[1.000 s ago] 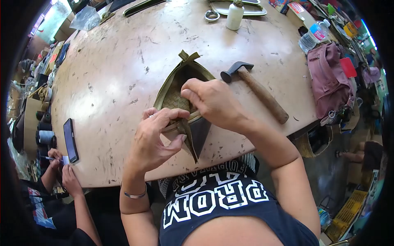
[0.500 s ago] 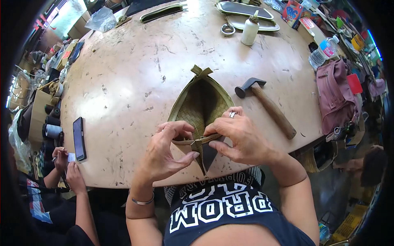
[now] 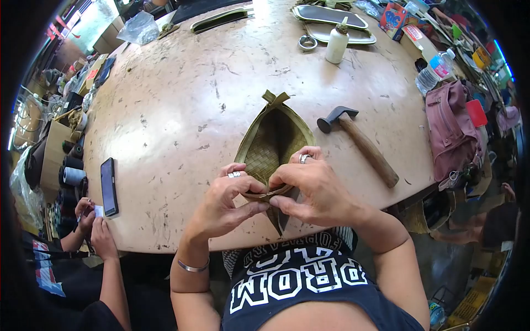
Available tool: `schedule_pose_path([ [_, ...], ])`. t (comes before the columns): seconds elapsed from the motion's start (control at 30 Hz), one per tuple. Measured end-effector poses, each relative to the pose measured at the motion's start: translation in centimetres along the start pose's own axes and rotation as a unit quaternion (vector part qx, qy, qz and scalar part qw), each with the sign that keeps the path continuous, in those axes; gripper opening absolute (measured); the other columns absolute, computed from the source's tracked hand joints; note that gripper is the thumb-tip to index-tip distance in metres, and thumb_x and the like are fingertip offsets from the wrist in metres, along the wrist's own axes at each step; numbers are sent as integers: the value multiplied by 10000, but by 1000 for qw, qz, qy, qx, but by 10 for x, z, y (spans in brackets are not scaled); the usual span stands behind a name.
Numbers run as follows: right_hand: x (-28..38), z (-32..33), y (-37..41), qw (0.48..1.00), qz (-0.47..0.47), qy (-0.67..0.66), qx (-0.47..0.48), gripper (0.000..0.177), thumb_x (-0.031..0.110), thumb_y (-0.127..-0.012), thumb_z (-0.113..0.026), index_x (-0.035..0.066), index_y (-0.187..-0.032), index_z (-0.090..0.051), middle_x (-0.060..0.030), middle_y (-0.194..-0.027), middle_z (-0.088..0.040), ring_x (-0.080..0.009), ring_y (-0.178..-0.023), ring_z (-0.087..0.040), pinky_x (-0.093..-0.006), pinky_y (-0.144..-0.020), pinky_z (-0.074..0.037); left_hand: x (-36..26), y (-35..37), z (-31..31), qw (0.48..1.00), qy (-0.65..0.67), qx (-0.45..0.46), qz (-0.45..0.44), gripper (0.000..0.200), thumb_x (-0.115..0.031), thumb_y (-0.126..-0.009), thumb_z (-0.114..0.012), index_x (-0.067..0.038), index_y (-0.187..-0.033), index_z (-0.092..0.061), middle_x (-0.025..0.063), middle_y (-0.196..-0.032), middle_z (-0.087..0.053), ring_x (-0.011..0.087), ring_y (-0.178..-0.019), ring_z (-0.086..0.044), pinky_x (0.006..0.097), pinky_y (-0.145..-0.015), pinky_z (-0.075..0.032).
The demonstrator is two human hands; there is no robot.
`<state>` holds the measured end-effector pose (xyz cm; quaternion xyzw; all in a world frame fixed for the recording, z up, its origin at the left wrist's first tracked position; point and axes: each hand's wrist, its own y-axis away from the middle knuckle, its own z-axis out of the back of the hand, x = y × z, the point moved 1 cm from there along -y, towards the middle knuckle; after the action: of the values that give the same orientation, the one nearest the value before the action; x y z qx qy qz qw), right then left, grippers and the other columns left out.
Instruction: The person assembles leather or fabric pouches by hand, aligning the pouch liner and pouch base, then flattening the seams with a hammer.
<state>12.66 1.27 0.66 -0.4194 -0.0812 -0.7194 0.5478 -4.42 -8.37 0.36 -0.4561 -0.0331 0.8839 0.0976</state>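
Running lengthwise from torso (image 3: 298, 281), woven pouch (image 3: 260, 158), tip (image 3: 275, 99) pointing away.

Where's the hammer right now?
Head view: the hammer lies on the table to the person's right, between the woven piece and the pink bag.

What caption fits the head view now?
Left hand and right hand pinch the near rim of a pointed olive woven pouch, wooden-handled black hammer beside it, on beige table.

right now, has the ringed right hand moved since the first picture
Yes, toward the pale table's near edge: the ringed right hand is farther from the wooden-handled hammer's head.
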Motion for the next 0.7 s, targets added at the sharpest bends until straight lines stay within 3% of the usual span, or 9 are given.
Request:
schedule_pose_path([
  [0.07,0,0,0,999,-41,-24,20,177,143,-679,-687,83,-824,-607,-39,-723,-589,-186,-732,-547,-341,-823,-322,4,0,0,1000,24,1,-10,203,-186,-722,-701,-47,-849,-623,49,-776,-642,193,-754,-617,412,-989,-286],
  [0.27,-3,-5,0,999,-27,-40,8,174,180,-706,-666,92,-837,-593,-57,-721,-584,-205,-753,-553,-384,-856,-307,4,0,-4,997,64,-20,48,127,-178,-786,-610,-51,-796,-613,32,-631,-587,159,-661,-570,393,-996,-277],
  [0.4,-6,1,1,999,2,-39,38,182,172,-726,-687,74,-843,-587,-37,-781,-597,-200,-765,-550,-349,-835,-318,4,-1,-6,995,84,-33,41,182,-200,-817,-533,-39,-824,-618,46,-589,-552,159,-640,-542,362,-975,-283],
  [0.43,-9,1,2,997,-4,-48,54,192,182,-732,-687,68,-850,-586,-33,-804,-601,-200,-779,-553,-349,-843,-316,4,-3,-3,996,80,-14,26,173,-195,-799,-570,-30,-819,-617,58,-611,-561,180,-646,-540,346,-893,-346],
  [0.5,-12,1,4,997,-12,-53,46,194,188,-744,-681,65,-861,-588,-35,-808,-600,-204,-772,-556,-345,-852,-316,0,-3,-8,996,-40,-73,-44,176,-190,-764,-635,-21,-806,-612,69,-648,-577,203,-658,-542,329,-785,-391],
  [0.6,-18,1,3,996,11,-71,53,194,188,-755,-672,57,-872,-589,-42,-810,-598,-202,-770,-556,-343,-862,-311,-2,-1,-5,999,-21,-40,-9,217,-199,-718,-695,-19,-798,-604,72,-670,-586,216,-669,-549,318,-708,-402],
  [0.7,-13,6,2,995,30,-80,46,210,184,-744,-679,44,-867,-583,-50,-806,-598,-201,-777,-558,-339,-858,-315,-2,1,-4,999,-34,-36,13,254,-208,-687,-727,-17,-796,-600,78,-687,-595,199,-663,-560,318,-722,-401],
])
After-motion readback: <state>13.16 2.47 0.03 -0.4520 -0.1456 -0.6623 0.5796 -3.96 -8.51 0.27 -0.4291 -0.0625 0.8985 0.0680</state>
